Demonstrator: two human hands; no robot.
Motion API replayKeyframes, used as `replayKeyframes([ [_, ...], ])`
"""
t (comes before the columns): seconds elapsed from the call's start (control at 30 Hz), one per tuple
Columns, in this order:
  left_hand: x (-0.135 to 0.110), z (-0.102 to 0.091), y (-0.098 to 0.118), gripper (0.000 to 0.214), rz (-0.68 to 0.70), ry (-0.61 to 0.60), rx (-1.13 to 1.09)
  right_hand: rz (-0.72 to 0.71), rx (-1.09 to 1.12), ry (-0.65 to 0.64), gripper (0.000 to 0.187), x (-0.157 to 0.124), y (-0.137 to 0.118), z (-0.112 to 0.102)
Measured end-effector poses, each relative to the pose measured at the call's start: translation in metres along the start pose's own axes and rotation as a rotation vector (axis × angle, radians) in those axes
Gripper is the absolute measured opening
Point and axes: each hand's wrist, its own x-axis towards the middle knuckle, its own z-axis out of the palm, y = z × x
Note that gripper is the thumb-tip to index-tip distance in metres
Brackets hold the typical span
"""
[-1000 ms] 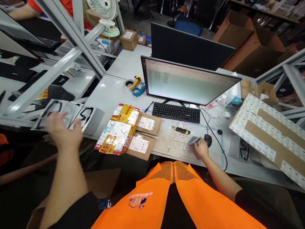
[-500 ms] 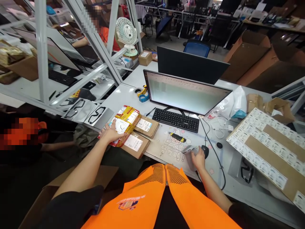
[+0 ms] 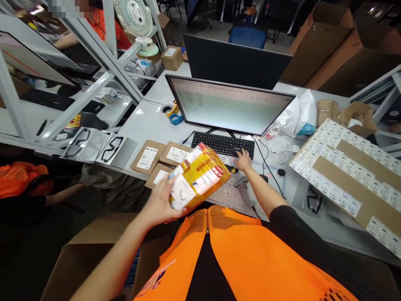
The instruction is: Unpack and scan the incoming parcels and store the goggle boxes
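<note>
My left hand point(image 3: 161, 202) grips a yellow and red parcel point(image 3: 200, 175) with white labels and holds it up over the desk's front edge, near my orange vest. My right hand point(image 3: 242, 160) rests with fingers spread on the right end of the black keyboard point(image 3: 222, 144) under the lit monitor point(image 3: 230, 104). Three flat brown cardboard packets point(image 3: 148, 156) with white labels lie on the desk left of the keyboard. A grey scanner point(image 3: 239, 179) and a black mouse point(image 3: 265, 177) lie just behind my right forearm.
A long cardboard sheet covered in labels point(image 3: 347, 175) lies at the right. A tape dispenser point(image 3: 173, 115) sits left of the monitor. Clear bags with black glasses point(image 3: 94, 146) lie at the left beside a metal frame point(image 3: 103, 71). An open carton point(image 3: 90, 251) stands below. Another person in orange point(image 3: 21, 184) sits at left.
My left hand has lifted the yellow parcel off the brown packets and brought it toward me. My right hand has left the scanner and moved up onto the keyboard.
</note>
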Motion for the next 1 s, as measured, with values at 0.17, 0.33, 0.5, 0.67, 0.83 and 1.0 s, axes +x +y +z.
replayKeyframes([
  [0.17, -0.008, 0.083, 0.021, 0.106, -0.07, -0.151, 0.044, 0.012, -0.033, -0.141, 0.064, 0.021, -0.022, 0.007],
  [0.33, -0.003, 0.097, 0.036, 0.107, -0.023, -0.142, 0.056, -0.037, 0.155, 0.134, 0.057, -0.009, 0.012, 0.015],
  [0.5, 0.016, 0.118, 0.052, 0.104, -0.03, -0.134, 0.087, 0.086, 0.353, 0.372, 0.058, -0.099, 0.073, 0.057],
  [0.67, 0.031, 0.149, 0.054, 0.094, -0.005, -0.13, 0.138, 0.162, 0.338, 0.206, 0.085, -0.184, 0.074, 0.11],
  [0.83, 0.032, 0.17, 0.049, 0.063, 0.081, -0.142, 0.143, 0.234, 0.298, 0.112, 0.084, -0.187, 0.059, 0.112],
  [1.0, 0.022, 0.168, 0.056, 0.026, 0.174, -0.119, 0.111, 0.291, 0.315, 0.092, 0.077, -0.171, 0.077, 0.08],
])
